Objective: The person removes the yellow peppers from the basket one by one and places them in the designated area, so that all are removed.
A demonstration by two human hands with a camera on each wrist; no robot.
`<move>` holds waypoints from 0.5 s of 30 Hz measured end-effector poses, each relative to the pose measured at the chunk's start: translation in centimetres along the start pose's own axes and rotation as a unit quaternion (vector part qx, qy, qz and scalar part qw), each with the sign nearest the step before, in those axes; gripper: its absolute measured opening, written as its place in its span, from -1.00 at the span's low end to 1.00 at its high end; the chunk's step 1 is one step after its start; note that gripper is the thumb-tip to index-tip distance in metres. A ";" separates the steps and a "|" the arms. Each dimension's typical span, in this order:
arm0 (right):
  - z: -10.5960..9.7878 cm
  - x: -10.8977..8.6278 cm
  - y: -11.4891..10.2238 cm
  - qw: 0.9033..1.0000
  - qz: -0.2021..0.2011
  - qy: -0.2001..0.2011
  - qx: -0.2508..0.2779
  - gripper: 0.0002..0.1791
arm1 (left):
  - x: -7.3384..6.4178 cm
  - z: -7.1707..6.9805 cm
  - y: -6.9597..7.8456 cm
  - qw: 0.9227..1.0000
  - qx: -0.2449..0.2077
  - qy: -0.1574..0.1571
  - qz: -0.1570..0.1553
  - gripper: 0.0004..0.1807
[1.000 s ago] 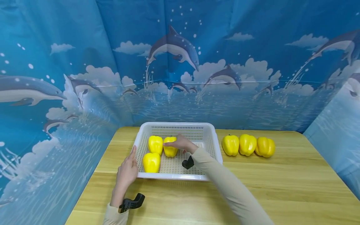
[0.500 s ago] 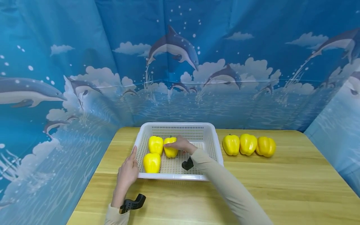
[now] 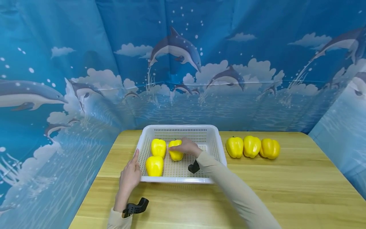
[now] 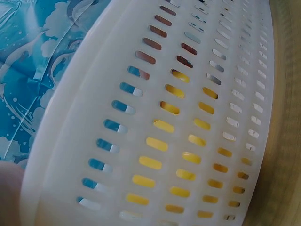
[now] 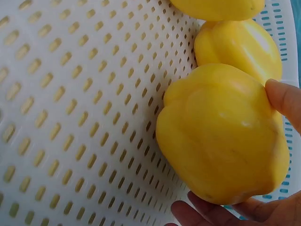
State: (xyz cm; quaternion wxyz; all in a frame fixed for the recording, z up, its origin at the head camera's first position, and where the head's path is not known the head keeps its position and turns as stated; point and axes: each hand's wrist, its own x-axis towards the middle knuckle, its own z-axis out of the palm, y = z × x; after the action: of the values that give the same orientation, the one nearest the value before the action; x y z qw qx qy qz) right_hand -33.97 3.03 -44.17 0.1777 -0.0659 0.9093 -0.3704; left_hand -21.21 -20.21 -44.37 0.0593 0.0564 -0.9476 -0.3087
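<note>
Clearly, the right hand [image 3: 187,147] holds a glossy yellow bell pepper [image 3: 175,152] inside a rectangular white plastic slotted basket [image 3: 180,179], thumb and fingers on opposite sides. The left hand [image 3: 130,174] touches the basket's left rim, one finger straight — whether it grips, I cannot tell. Two similar yellow peppers [image 3: 154,166] lie between the hands; three more [image 3: 252,147] line the wooden desk [image 3: 286,190] to the right — beyond the basket.

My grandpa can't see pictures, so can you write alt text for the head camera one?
A person's right-hand grip holds a yellow pepper inside a white basket, beside two more yellow peppers, while the left-hand grip touches the basket's left rim. Right of it, three other yellow peppers line up on a wooden table before a blue dolphin backdrop.
</note>
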 end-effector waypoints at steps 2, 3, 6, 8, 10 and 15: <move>-0.3 -0.1 0.1 1.000 0.002 0.004 -0.005 -0.06 | 0.0 0.0 0.1 1.000 -0.004 -0.002 -0.002 -0.40; -0.5 -0.1 0.2 1.000 0.006 0.006 -0.001 -0.06 | 0.0 0.0 0.1 1.000 -0.006 -0.003 -0.003 -0.40; -1.0 0.0 0.4 1.000 0.018 0.012 0.011 -0.04 | 0.0 -0.1 0.1 1.000 -0.009 -0.005 -0.004 -0.40; -1.3 0.0 0.5 0.999 0.024 0.017 0.021 -0.02 | 0.0 -0.1 0.0 1.000 -0.009 -0.005 -0.003 -0.40; -1.6 0.0 0.6 0.999 0.023 0.018 0.035 -0.02 | 0.0 -0.1 0.0 1.000 -0.008 -0.005 -0.001 -0.40; -2.3 -0.2 1.0 0.997 0.016 0.017 0.070 -0.04 | 0.0 -0.1 0.0 1.000 -0.010 -0.008 -0.003 -0.39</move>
State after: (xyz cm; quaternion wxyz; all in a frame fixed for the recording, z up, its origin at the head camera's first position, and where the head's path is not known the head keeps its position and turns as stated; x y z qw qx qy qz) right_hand -34.63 5.24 -43.27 0.1722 -0.0329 0.8849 -0.4315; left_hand -21.22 -20.28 -44.29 0.0511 0.0558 -0.9446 -0.3192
